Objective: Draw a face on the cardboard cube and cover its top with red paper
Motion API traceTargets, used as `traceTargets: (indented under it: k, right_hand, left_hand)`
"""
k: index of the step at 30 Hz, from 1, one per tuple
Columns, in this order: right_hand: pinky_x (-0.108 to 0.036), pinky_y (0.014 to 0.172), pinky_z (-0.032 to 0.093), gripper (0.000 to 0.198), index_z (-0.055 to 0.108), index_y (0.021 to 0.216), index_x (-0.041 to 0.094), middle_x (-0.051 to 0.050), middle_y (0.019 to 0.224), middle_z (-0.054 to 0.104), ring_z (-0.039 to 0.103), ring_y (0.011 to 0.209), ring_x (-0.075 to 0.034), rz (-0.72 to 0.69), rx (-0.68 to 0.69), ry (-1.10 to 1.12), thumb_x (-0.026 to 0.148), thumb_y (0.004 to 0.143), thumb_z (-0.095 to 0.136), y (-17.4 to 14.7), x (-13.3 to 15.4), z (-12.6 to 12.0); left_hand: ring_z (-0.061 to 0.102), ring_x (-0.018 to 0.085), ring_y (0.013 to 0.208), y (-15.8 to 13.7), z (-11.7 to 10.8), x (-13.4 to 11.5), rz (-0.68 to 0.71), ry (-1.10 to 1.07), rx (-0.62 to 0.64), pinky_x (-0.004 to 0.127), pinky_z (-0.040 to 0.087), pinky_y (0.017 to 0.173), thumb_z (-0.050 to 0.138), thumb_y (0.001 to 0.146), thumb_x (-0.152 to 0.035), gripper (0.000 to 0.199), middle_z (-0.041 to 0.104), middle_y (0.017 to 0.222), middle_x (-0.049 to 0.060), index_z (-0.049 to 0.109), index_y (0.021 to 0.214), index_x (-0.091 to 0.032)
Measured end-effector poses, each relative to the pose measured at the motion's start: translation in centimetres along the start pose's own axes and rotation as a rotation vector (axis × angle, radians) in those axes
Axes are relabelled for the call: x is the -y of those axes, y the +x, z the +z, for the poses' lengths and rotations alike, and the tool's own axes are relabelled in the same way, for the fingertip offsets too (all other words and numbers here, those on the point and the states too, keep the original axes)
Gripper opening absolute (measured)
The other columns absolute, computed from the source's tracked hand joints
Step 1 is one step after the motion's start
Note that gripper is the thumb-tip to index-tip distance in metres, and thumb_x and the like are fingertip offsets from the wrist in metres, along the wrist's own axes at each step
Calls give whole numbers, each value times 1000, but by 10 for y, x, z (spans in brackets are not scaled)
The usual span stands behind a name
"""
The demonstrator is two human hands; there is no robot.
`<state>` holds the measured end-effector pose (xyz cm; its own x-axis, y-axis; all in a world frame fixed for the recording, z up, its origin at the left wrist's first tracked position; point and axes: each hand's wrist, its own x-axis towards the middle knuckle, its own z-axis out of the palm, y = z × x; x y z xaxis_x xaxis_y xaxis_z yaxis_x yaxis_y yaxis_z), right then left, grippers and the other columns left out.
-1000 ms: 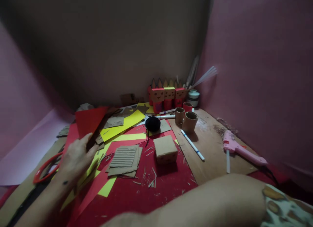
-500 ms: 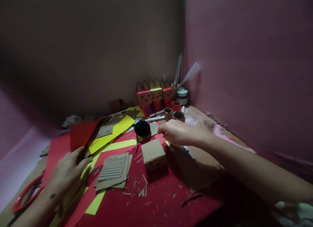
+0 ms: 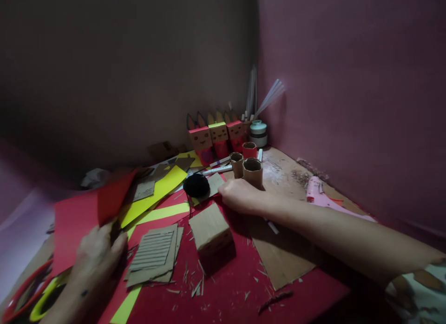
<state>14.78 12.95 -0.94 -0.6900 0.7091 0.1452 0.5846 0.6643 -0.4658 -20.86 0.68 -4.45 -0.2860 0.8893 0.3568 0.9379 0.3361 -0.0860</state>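
My left hand (image 3: pixel 99 252) lies at the left over the lower edge of a red paper sheet (image 3: pixel 75 224). Its thumb stands apart from the fingers, whose tips are partly hidden. Below it are the red and yellow handles of scissors (image 3: pixel 52 296). At the centre my right hand (image 3: pixel 240 196) has its fingers pinched together by the right end of a small flat cardboard piece (image 3: pixel 213 187); what they grip is hidden. Beside that piece is a round black object (image 3: pixel 197 185). A cardboard box (image 3: pixel 211 226) sits nearer me, right of stacked corrugated squares (image 3: pixel 153 252).
Behind my right hand stand cardboard tubes (image 3: pixel 253 170). Farther back are several box figures with faces and pointed ears (image 3: pixel 218 133) and a mint jar (image 3: pixel 258 133). A pink glue gun (image 3: pixel 318 194) lies at right. Yellow strips (image 3: pixel 156 194) and cardboard scraps litter the red surface.
My right hand has moved slightly left and down, toward the cardboard piece by the black object. My left hand has shifted a little, showing the yellow scissor handle. The view has moved slightly.
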Motion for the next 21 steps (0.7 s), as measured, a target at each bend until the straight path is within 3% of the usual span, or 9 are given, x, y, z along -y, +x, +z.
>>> traceTargets:
  k: [4,7,12,16,19,21]
  right_hand:
    - [-27,63,54,24,69,72,14,-8,71,74,70,68,-18,168,-124,262,4,83,50,-2,0,-19]
    - [-24,50,54,23,65,74,14,-4,63,69,69,53,-15,269,-176,472,4,81,46,-9,6,-31]
    - [-22,42,52,18,60,71,17,-2,64,67,70,48,-15,323,-264,671,8,82,49,-26,20,-39]
    - [-21,46,54,15,65,78,18,-1,71,70,72,55,-13,263,-422,790,15,87,54,-35,25,-41]
    - [-23,55,58,11,70,85,19,-1,75,72,74,67,-15,132,-589,865,21,87,60,-40,33,-46]
    - [-25,60,60,11,73,89,19,-1,75,74,75,72,-16,69,-622,868,23,88,62,-45,42,-48]
  left_hand:
    - [67,39,91,-1,0,0,7,17,70,46,53,79,29,92,-39,53,71,94,24,65,113,-5]
    - [66,38,87,0,1,3,9,26,98,45,52,77,32,93,-37,46,69,89,21,65,109,-8]
    - [64,32,89,0,10,9,4,51,92,43,52,83,45,95,-32,28,67,92,15,64,103,-12]
    - [65,23,95,-2,15,12,-9,64,72,42,52,88,59,97,-31,18,67,101,7,64,102,-14]
    - [64,23,99,-4,16,11,7,35,54,43,52,90,64,95,-30,16,67,108,7,65,101,-15]
    - [64,24,102,-6,16,9,20,-9,21,44,52,91,65,95,-31,17,67,112,7,65,103,-15]
